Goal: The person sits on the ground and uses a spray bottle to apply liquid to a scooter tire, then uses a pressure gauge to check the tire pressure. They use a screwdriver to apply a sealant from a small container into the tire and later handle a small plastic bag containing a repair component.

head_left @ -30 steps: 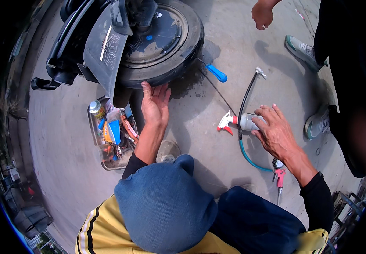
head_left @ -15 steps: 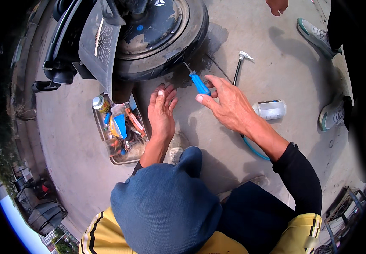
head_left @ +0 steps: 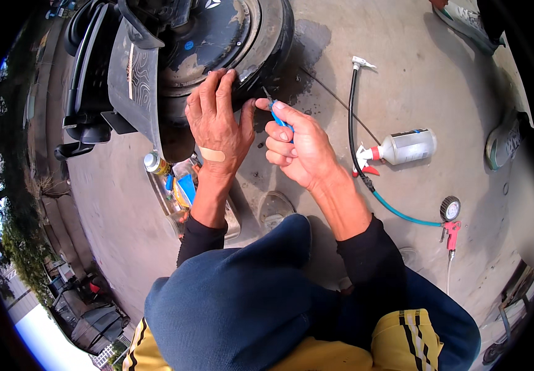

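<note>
My left hand [head_left: 219, 127], with a plaster on its back, rests on the dark, scuffed tyre [head_left: 270, 52] of a wheeled vehicle, fingertips over the near sidewall and fingers stretched out. Beside it, my right hand [head_left: 304, 148] grips a blue-handled tool [head_left: 287, 133] whose thin metal shaft points at the tyre's tread. Whether the tip enters the rubber I cannot tell. My left thumb is close to that shaft. A grey mudguard [head_left: 134, 102] arches over the wheel at the left. Below, partly behind my left arm, a metal tray [head_left: 232, 226] holds a can and several small items.
On the concrete lie a white spray bottle [head_left: 410, 146] with red trigger, an air hose [head_left: 353, 108] with a pink-handled gauge [head_left: 451, 210], and a thin rod [head_left: 335, 99]. Another person's shoes [head_left: 503, 139] stand at the right. My knee and yellow sleeves fill the bottom.
My right hand left the spray bottle, took hold of the blue-handled tool and moved in toward the tyre. My left hand turned over and rose onto the sidewall. The other person's hand left view.
</note>
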`<state>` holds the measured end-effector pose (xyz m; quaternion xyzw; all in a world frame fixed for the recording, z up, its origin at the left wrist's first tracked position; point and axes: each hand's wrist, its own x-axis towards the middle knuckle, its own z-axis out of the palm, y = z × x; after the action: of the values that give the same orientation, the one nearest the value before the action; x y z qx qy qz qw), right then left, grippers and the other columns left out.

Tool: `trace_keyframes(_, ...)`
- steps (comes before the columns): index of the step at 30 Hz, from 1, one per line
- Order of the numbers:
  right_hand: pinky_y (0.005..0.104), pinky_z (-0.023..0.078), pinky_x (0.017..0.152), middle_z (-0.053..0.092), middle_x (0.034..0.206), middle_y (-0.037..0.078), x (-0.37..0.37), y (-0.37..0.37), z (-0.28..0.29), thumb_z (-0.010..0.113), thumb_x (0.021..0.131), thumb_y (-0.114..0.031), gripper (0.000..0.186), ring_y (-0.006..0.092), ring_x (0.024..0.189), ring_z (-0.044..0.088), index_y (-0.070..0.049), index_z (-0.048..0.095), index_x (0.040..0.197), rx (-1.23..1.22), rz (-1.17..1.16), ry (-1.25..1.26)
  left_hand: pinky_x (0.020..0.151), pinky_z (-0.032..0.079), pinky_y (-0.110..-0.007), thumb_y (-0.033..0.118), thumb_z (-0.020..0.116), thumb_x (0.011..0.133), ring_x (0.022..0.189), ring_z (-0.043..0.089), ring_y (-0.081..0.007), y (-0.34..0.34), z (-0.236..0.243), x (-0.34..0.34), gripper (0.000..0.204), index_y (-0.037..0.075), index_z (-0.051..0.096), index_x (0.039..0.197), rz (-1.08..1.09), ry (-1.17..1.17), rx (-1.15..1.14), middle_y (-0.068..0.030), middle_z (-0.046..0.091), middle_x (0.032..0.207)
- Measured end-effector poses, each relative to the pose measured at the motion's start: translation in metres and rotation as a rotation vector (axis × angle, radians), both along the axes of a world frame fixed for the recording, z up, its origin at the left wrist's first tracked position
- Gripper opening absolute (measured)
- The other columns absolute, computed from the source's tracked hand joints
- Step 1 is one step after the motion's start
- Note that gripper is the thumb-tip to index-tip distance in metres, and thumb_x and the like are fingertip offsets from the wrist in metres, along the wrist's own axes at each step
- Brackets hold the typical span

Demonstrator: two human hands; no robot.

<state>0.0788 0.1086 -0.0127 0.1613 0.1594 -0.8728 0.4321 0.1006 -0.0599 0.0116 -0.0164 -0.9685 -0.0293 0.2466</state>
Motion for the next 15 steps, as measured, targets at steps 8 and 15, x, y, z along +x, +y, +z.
trace_keyframes(8, 0.0492, 0.053, 0.056, 0.072, 0.076, 0.017, -0.005, -0.012, -0.004, 0.064, 0.104, -0.019, 0.034, 0.0372, 0.064, 0.071, 0.002, 0.066, 0.131, 1.559, -0.027, 1.532, 0.111, 0.04, -0.048, 0.016, 0.085, 0.083, 0.129, 0.055, -0.0352, 0.002, -0.002, -0.001, 0.062, 0.007, 0.065, 0.141, 0.005, 0.014, 0.0, -0.0131, 0.062, 0.141)
trace_keyframes(15, 0.0278, 0.031, 0.045, 0.052, 0.069, -0.005, -0.005, 0.01, -0.004, 0.063, 0.108, -0.021, 0.028, 0.006, 0.051, 0.038, 0.001, 0.068, 0.124, 0.222, -0.021, 0.218, 0.113, 0.039, -0.05, 0.018, 0.085, 0.081, 0.132, 0.054, -0.0363, 0.01, -0.008, -0.009, 0.063, 0.006, 0.065, 0.139, 0.021, 0.03, -0.026, -0.0122, 0.062, 0.142)
